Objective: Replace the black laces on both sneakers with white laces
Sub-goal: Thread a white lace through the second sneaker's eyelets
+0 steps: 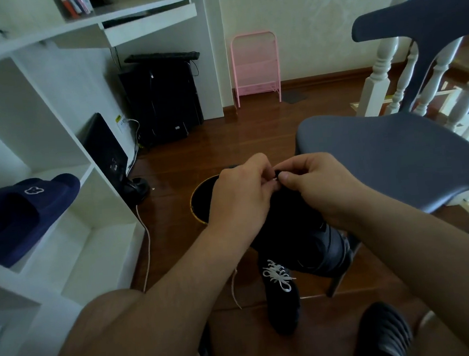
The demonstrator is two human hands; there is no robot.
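White flat laces (278, 276) are already sitting tied in a bow on the black fabric sneaker (283, 301) lying on the wooden floor below the hands, so one shoe looks finished. The second black sneaker (297, 229) is being held up beneath both hands, apparently mid-lacing. The left hand (240, 197) and right hand (316, 187) are touching, fingertips pinching together on something small and dark with a glimpse of white; which lace, I cannot tell.

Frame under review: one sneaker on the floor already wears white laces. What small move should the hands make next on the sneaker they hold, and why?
Probably pull the white lace tip through the eyelet. The left hand and right hand pinch together atop the held sneaker, a white speck between the fingertips, and a white lace hangs below.
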